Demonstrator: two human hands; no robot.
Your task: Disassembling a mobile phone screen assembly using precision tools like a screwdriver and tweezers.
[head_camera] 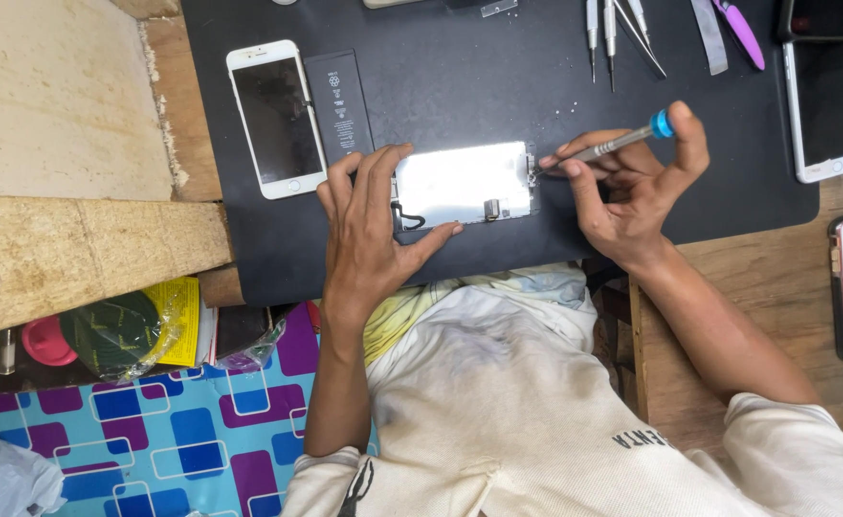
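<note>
A phone screen panel [465, 182] lies face down on a black work mat [460, 86], its shiny metal back plate glaring under the light. My left hand [369, 225] presses on the panel's left end, thumb along its near edge. My right hand [632, 187] holds a small precision screwdriver [608, 146] with a blue cap, and its tip touches the panel's right end.
A white phone [276, 117] and a black battery [339, 103] lie left of the panel. Spare screwdrivers and tweezers [613, 29] and a purple pry tool [742, 33] lie at the mat's far edge. More phones [823, 105] sit at right, wooden planks [67, 249] at left.
</note>
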